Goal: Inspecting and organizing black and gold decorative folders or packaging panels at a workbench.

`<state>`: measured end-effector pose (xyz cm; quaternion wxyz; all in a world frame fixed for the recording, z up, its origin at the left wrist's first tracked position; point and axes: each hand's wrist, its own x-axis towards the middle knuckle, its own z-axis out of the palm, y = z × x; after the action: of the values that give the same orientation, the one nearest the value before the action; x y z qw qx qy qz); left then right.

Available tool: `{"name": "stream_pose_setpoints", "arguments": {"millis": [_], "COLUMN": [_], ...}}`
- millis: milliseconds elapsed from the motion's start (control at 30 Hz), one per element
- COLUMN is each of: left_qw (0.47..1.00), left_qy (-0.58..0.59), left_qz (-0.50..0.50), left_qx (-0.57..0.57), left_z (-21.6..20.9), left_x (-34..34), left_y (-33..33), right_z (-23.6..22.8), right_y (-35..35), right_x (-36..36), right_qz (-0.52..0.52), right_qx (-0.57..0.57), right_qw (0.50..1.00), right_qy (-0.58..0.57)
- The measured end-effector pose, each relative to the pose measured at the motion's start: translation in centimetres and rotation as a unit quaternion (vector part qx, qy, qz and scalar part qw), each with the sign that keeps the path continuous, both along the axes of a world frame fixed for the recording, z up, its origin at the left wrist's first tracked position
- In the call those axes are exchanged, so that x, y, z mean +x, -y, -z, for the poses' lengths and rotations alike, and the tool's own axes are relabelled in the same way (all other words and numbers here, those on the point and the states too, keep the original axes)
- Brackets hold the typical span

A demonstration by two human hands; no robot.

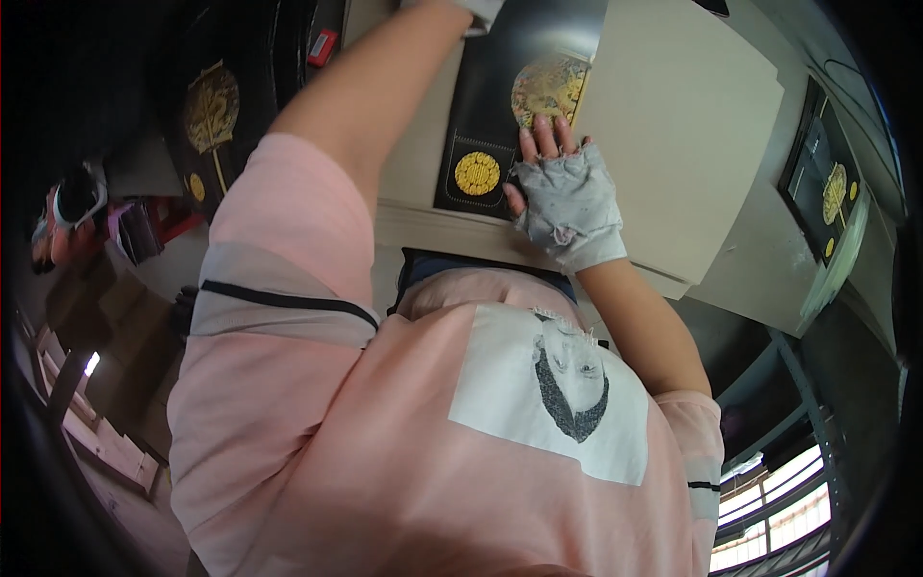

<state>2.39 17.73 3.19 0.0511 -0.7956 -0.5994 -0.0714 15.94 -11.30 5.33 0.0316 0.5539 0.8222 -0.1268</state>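
Two hands are gloved: right hand (567, 197), fingers (544, 135) spread flat, presses the black gold-emblem sheet (500, 115) beside the beige board (673, 135) near the surface's (423, 226) front edge. Left hand (478, 12) is mostly cut off; its grip cannot be told.

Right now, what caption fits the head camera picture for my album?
Gloved right hand presses flat on a black card with gold designs beside a beige sheet; left arm reaches beyond view.

Pale worktable (760, 260), bright slatted window (779, 510) lower right — dim floor, stacked wooden frames (96, 433) left
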Motion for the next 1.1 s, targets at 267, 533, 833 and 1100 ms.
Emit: {"name": "stream_pose_setpoints", "arguments": {"millis": [267, 533, 833, 1100], "left_qw": [0.999, 0.978, 0.935, 0.942], "left_qy": [-0.02, -0.079, 0.279, 0.232], "left_qz": [0.023, -0.064, -0.147, -0.148], "left_qx": [0.025, -0.184, -0.166, -0.193], "left_z": [1.0, -1.0, -2.2, 1.3], "left_x": [-7.5, -11.5, -5.8, -6.7], "left_y": [18.9, 32.6, 24.0, 18.8], "right_z": [0.6, 0.1, -0.5, -0.5], "right_y": [0.2, 0.5, 0.3, 1.5], "right_x": [0.1, -0.2, -0.1, 2.1], "right_qz": [-0.017, -0.021, -0.026, 0.056], "right_qx": [0.066, 0.061, 0.043, 0.018], "right_qw": [0.998, 0.997, 0.997, 0.998], "right_qy": [-0.003, 0.044, 0.058, 0.009]}}
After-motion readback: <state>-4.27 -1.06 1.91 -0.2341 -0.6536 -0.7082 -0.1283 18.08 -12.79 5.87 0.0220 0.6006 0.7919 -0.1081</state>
